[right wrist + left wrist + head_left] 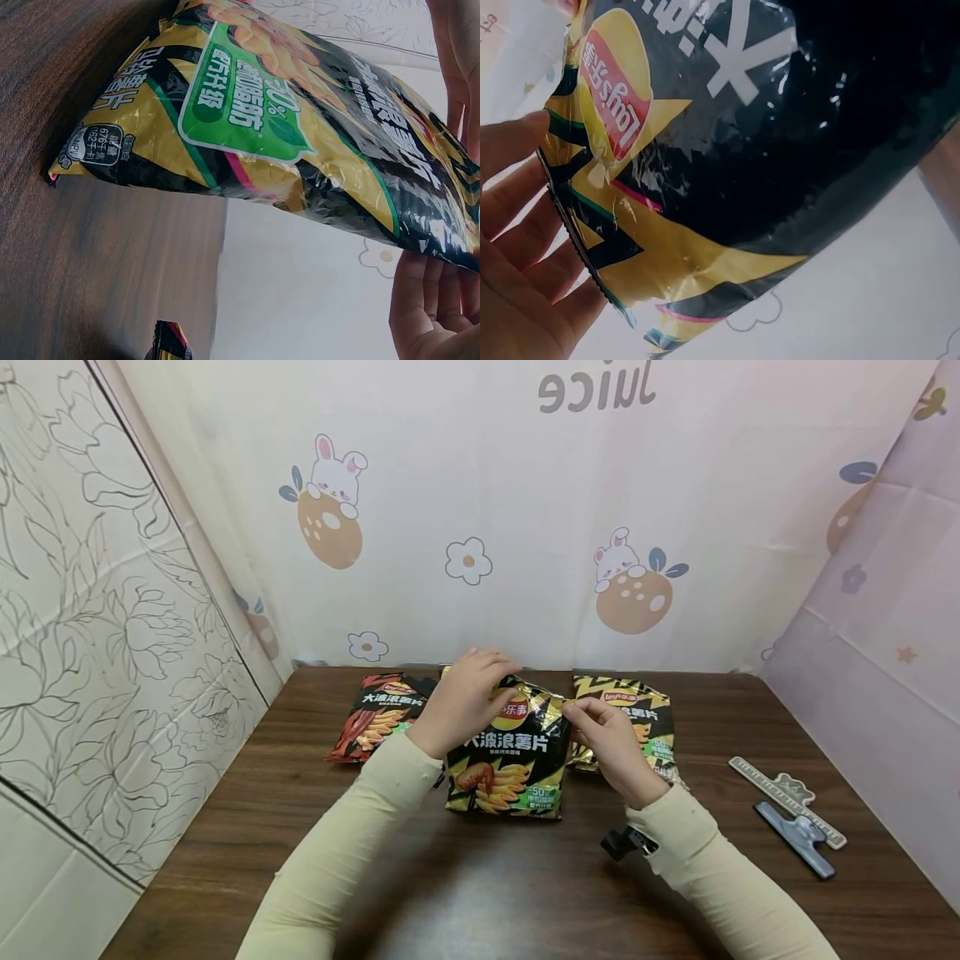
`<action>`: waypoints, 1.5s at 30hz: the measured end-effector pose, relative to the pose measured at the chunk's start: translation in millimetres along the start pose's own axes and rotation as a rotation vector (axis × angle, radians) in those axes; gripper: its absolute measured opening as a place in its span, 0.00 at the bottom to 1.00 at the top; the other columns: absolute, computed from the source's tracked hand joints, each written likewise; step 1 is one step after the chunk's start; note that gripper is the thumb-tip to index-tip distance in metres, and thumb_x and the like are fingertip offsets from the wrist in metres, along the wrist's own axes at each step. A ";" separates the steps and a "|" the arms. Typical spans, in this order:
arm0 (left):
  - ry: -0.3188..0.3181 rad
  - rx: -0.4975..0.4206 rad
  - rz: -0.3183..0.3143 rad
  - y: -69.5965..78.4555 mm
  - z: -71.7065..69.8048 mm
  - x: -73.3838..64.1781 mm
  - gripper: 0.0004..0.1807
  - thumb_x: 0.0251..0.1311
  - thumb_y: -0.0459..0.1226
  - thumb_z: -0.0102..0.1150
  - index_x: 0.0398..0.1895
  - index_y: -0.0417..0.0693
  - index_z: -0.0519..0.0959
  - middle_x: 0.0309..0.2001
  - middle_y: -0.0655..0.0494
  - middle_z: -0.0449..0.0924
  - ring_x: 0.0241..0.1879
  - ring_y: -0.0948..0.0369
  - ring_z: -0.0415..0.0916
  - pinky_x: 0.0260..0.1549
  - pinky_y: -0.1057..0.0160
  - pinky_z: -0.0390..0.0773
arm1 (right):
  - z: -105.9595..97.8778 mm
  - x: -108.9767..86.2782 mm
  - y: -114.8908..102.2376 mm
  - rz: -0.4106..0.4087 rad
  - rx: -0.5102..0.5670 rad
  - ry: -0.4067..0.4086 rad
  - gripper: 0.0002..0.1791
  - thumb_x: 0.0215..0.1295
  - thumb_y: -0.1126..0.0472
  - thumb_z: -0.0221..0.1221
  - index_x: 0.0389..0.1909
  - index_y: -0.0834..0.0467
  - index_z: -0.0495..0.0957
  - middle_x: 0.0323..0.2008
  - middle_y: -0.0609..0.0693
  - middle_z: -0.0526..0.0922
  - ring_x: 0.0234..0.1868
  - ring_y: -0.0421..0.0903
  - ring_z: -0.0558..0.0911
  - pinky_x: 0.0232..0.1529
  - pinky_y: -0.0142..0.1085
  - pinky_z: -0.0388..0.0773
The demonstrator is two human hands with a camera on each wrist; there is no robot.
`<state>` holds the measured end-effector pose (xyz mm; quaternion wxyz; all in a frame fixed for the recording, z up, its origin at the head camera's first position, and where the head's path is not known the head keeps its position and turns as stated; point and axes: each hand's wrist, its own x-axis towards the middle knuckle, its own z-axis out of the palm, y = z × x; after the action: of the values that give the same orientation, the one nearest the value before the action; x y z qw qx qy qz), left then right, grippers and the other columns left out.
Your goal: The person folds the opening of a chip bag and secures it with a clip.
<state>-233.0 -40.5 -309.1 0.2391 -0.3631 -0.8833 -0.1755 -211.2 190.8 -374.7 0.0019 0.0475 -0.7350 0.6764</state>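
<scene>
A black and yellow bag of potato chips [513,768] stands upright on the table in front of me, its lower edge on the wood. My right hand [611,743] pinches its upper right corner between thumb and fingers. Across the upper left of the bag reaches my left hand [468,702]. Its long fingers lie behind the top edge, and the thumb [514,142] touches that edge in the left wrist view, apart from the fingers. From the right wrist view, the bag's printed front [247,112] leans at a slant, and both hands sit near its top end.
A red chip bag [371,718] lies at the back left, partly behind my left arm. Another yellow and black chip bag [652,710] lies behind my right hand. Two flat bag clips, one whitish [772,789] and one grey [795,839], lie on the brown table [517,893] at right.
</scene>
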 end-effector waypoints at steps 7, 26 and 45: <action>0.014 -0.015 -0.005 -2.3 1.3 6.3 0.10 0.66 0.40 0.61 0.47 0.48 0.84 0.46 0.55 0.85 0.48 0.58 0.80 0.54 0.58 0.77 | -1.1 -0.7 0.0 -0.007 0.005 -0.009 0.12 0.70 0.48 0.58 0.38 0.53 0.80 0.37 0.38 0.79 0.41 0.35 0.78 0.43 0.32 0.80; 0.006 -0.089 -0.054 -4.3 0.8 11.0 0.09 0.69 0.39 0.56 0.43 0.49 0.85 0.42 0.55 0.85 0.43 0.59 0.81 0.45 0.60 0.79 | -1.8 -0.8 3.1 -0.039 -0.014 -0.041 0.14 0.71 0.50 0.57 0.43 0.58 0.80 0.38 0.39 0.80 0.39 0.36 0.80 0.44 0.35 0.82; -0.035 -0.113 -0.094 -7.0 -2.1 12.8 0.10 0.71 0.39 0.54 0.45 0.47 0.84 0.43 0.54 0.85 0.43 0.59 0.80 0.44 0.60 0.79 | -2.4 -1.6 5.2 -0.106 -0.128 -0.013 0.23 0.70 0.52 0.59 0.51 0.70 0.79 0.38 0.34 0.82 0.39 0.34 0.81 0.42 0.30 0.81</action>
<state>-245.5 -39.1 -301.3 0.1942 -0.3370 -0.8921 -0.2298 -210.1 193.7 -379.8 0.0358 0.0905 -0.7731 0.6267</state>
